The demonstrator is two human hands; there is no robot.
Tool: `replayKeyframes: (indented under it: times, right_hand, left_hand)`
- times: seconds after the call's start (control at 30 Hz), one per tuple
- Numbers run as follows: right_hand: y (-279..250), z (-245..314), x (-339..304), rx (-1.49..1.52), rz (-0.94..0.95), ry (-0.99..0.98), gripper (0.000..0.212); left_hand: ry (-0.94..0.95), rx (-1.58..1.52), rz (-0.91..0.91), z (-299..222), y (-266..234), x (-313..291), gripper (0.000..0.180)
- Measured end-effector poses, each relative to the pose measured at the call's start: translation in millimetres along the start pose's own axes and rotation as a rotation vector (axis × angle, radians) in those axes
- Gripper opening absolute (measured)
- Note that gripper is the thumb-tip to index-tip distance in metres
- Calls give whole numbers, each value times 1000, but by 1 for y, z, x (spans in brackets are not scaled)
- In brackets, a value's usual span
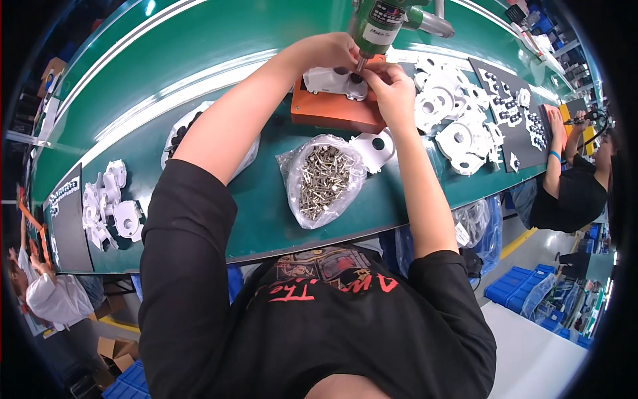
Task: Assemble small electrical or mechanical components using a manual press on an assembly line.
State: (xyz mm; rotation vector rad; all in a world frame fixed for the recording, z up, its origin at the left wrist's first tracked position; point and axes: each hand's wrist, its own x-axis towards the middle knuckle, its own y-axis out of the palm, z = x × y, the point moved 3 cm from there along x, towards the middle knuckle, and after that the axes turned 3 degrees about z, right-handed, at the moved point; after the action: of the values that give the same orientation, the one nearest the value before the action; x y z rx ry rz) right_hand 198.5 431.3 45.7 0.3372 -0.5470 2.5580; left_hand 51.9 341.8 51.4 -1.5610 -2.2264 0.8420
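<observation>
- A factory assembly workshop, with a long green tabletop (259, 216) running left to right.
- At its far side, a green machine (379, 30) above an orange block (332, 117).
- Heaps of white parts (468, 158) left and right, a bag of screws (324, 179) between.
- Co-workers (571, 199) at both sides; blue crates (515, 282) right.

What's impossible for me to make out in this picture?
All in the head view:
- Green machine: top cut off by the upper edge.
- Anything small between the fingertips of the left hand or right hand: the hands hide it.
- Left bag: middle hidden by the left forearm.
- Metal pieces: lower ones buried.
</observation>
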Motion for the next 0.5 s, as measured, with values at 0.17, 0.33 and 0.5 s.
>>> replayKeyframes:
  times: [0.17, 0.33, 0.5]
  right_hand:
    - [2, 0, 2, -36, 6, 12, 21]
    - [4, 1, 4, -254, -17, -133, 19]
    - [7, 7, 4, -376, 33, -132, 18]
  left_hand:
    - [-63, 30, -112, -12, 2, -16, 33]
    - [-64, 67, -570, -29, 8, -80, 29]
    - [148, 303, -494, -29, 40, -115, 33]
